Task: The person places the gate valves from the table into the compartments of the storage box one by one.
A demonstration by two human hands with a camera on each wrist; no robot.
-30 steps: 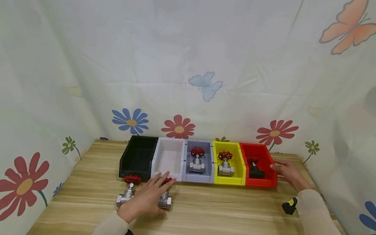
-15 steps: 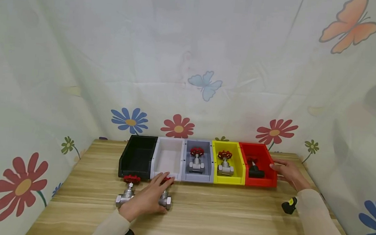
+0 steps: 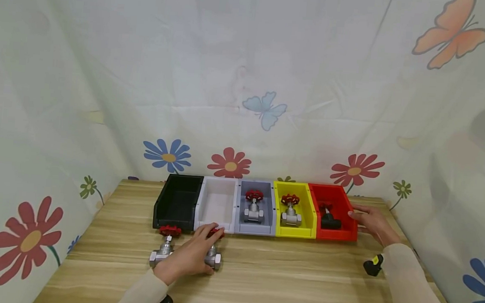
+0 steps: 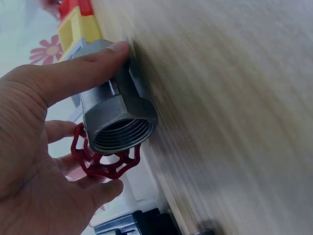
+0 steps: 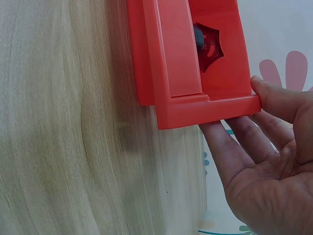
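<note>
Two metal gate valves with red handwheels lie on the table in front of the black and white bins. My left hand (image 3: 189,256) grips the right one, a valve (image 4: 117,110); the thumb lies along its body and the fingers curl behind its handwheel. In the head view this hand covers much of it. The other valve (image 3: 167,247) lies just left of that hand. At the far end of the bin row, my right hand (image 3: 376,224) holds the red bin (image 5: 176,58) by its side wall, thumb at the rim and fingers against the outside.
The black bin (image 3: 161,207) and white bin (image 3: 219,180) have nothing in them. A valve (image 3: 254,211) sits in the grey bin, another valve (image 3: 291,216) in the yellow bin, and a dark-bodied valve (image 3: 329,221) in the red one. A patterned curtain (image 3: 189,72) encloses the wooden table (image 3: 284,281).
My left thumb and fingers have drawn in slightly around the valve. The right hand stays on the red bin, and the bins and the other valves look unmoved.
</note>
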